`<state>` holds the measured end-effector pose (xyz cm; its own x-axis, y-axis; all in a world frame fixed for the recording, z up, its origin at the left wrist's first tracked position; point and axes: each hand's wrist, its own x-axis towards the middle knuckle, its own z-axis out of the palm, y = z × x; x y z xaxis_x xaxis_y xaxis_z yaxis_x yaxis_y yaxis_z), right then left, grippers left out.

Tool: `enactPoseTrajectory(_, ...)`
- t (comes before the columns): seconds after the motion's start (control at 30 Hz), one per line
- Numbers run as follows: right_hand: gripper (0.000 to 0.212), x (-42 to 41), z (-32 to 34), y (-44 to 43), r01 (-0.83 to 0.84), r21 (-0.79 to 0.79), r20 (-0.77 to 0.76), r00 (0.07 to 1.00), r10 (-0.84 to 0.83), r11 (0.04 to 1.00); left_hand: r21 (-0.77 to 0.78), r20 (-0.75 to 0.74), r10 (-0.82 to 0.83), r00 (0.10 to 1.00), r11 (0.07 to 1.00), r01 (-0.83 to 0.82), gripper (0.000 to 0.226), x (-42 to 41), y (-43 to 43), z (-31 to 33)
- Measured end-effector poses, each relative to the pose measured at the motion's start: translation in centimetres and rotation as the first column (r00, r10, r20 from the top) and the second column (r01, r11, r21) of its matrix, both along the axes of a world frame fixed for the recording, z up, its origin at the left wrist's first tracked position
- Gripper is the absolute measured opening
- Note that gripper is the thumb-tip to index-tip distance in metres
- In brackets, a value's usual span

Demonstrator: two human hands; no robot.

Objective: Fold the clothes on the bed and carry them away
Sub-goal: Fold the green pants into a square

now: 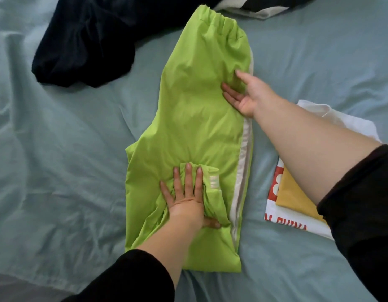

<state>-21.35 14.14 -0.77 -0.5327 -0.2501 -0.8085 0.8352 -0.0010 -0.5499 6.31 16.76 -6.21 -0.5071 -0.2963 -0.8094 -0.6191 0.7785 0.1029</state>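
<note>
A dark navy garment [84, 40] lay crumpled at the bed's [58, 160] upper left. In the middle the lime-green jacket [195, 118] lay flat on the sheet. The left hand [186, 199] pressed its bunched sleeve, fingers straight and spread, while the right hand [245, 92] rested flat higher up, fingers straight and slightly apart. Folded clothes [297, 199] sat stacked at the right.

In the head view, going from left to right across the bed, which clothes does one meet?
Crumpled dark navy garment → lime green garment with a white side stripe → folded mustard yellow cloth lying on a white printed cloth.
</note>
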Motion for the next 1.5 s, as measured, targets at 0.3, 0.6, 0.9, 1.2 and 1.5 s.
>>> enactPoseTrajectory(0.3, 0.020, 1.9, 2.4, 0.7, -0.080, -0.034, -0.094, 0.993, 0.077, 0.996, -0.079, -0.107, -0.050, 0.993, 0.996, 0.042, 0.153, 0.8, 0.3, 0.7)
enactPoseTrajectory(0.6, 0.008, 10.3, 11.3, 6.5, -0.377, -0.194, -0.278, 0.907, 0.317, 0.906, -0.088, -0.606, -0.112, 0.787, 0.993, 0.073, 0.087, 3.6, -1.2, 7.7)
enactPoseTrajectory(0.9, 0.029, 23.5, 5.4, 19.2, -0.675, 0.267, -0.065, 0.699, 0.712, 0.688, 0.499, 0.539, 0.813, -0.218, -0.517, -0.695, 0.065, 11.8, -1.8, 7.8)
enactPoseTrajectory(1.2, 0.022, 30.1, 3.5, 17.1, -0.315, 0.386, 0.163, 0.948, 0.272, 0.867, 0.548, 0.289, 0.953, 0.095, -0.083, -0.832, 0.105, 12.3, -4.1, 8.5)
enactPoseTrajectory(1.5, 0.024, 31.8, 2.7, 18.4, -0.197, 0.526, -0.113, 0.948, 0.297, 0.827, 0.406, 0.161, 0.875, 0.456, 0.362, -0.839, 0.049, 13.1, -3.1, 8.3)
